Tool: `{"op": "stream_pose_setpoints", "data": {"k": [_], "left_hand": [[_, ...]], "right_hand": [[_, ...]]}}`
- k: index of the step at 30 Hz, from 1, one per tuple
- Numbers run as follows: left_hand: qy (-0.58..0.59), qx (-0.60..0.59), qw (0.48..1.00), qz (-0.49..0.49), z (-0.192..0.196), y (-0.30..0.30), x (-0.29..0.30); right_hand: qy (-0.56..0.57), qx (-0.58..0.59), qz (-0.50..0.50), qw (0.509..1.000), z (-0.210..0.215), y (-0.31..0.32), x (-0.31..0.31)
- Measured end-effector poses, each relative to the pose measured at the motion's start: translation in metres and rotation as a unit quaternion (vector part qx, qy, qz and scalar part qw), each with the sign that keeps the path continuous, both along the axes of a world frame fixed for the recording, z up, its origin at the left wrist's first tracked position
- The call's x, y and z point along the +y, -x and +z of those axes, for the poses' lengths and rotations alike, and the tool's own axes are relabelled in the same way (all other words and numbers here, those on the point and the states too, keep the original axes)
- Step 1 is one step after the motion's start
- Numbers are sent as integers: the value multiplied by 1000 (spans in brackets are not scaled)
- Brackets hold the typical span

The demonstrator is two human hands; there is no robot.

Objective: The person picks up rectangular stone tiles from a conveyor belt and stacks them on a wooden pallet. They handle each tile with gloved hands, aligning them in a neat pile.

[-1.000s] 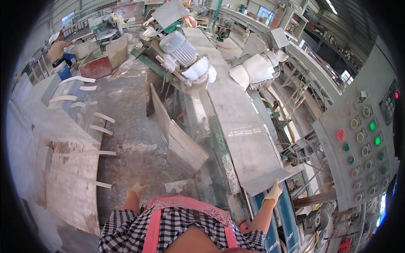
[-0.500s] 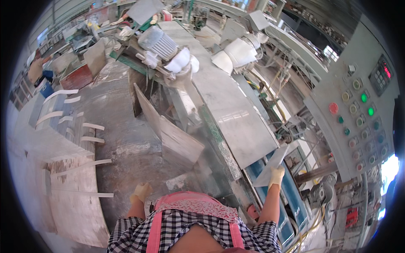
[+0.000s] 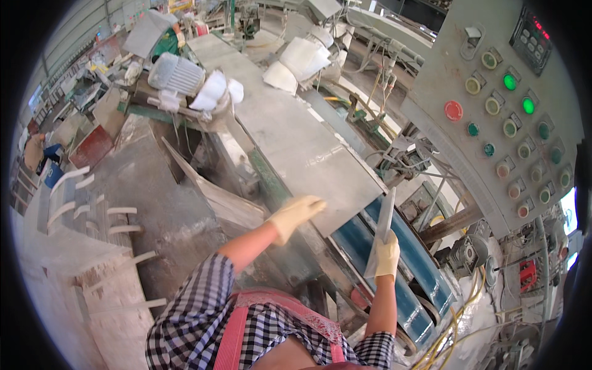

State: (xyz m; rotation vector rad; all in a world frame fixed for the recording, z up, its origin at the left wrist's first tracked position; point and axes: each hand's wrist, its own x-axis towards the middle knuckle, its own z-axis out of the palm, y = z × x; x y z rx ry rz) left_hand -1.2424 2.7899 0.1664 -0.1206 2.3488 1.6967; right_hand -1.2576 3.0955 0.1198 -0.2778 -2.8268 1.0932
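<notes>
My left hand (image 3: 297, 219), in a pale yellow glove, reaches over the near left edge of a large flat grey slab (image 3: 290, 135) on the conveyor. Its fingers stretch out toward the right, holding nothing; contact with the slab is hard to tell. In the same kind of glove, my right hand (image 3: 388, 254) grips a thin grey tile (image 3: 380, 229). The tile stands on edge, almost edge-on to view, above the blue conveyor belts (image 3: 354, 243) beside the slab's near end.
A control panel (image 3: 493, 117) with lit green buttons rises at right. Motors (image 3: 176, 73) with white-wrapped guards (image 3: 297, 65) flank the conveyor. Thin boards (image 3: 216, 194) lean left of it. A rack with pale curved arms (image 3: 126, 229) stands at left. Another person (image 3: 37, 151) bends at far left.
My left hand has swung up and right from the left-hand table to the slab's edge. The tile has turned more edge-on in my right hand. The view has shifted to the right.
</notes>
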Motion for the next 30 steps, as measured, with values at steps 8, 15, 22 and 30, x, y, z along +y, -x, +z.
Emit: {"op": "stream_pose_setpoints", "data": {"k": [8, 15, 22, 30], "left_hand": [[454, 211, 865, -37, -91, 96, 145], [480, 116, 869, -29, -74, 115, 150], [544, 47, 833, -92, -52, 133, 157], [459, 97, 879, -90, -68, 147, 158]], "right_hand": [[60, -17, 14, 998, 13, -2, 5], [50, 4, 18, 999, 9, -4, 11], [75, 4, 13, 997, 9, -4, 10], [199, -35, 9, 979, -3, 6, 39]]}}
